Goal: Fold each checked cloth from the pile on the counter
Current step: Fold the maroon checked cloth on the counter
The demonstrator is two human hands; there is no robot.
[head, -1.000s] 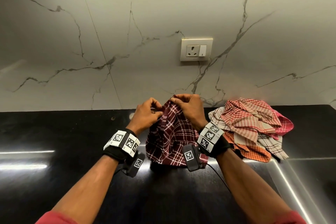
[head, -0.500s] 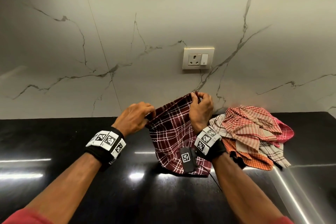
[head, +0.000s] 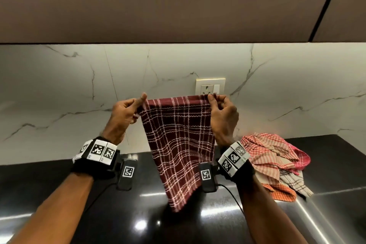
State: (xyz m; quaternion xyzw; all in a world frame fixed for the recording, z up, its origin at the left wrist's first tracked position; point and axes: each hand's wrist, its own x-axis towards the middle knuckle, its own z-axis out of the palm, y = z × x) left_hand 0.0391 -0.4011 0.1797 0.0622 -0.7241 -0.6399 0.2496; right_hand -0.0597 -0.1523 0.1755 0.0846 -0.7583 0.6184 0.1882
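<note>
Hanging just below the wall socket (head: 210, 87), maroon checked cloth (head: 178, 144) is pinched at top corners: L hand (head: 123, 115) fingers (head: 142, 99) left of socket, R hand (head: 224, 119) just under it; pile (head: 273, 162) lower right of socket, on table (head: 39, 180)

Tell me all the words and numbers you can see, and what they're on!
No word or number can be read here.
On the left wristband: black-and-white square codes, not letters; the tiny marks under them are too small to read.
On the right wristband: the same.
On the wall socket: no writing shows.
On the maroon checked cloth: only a checked pattern, no label shows.
</note>
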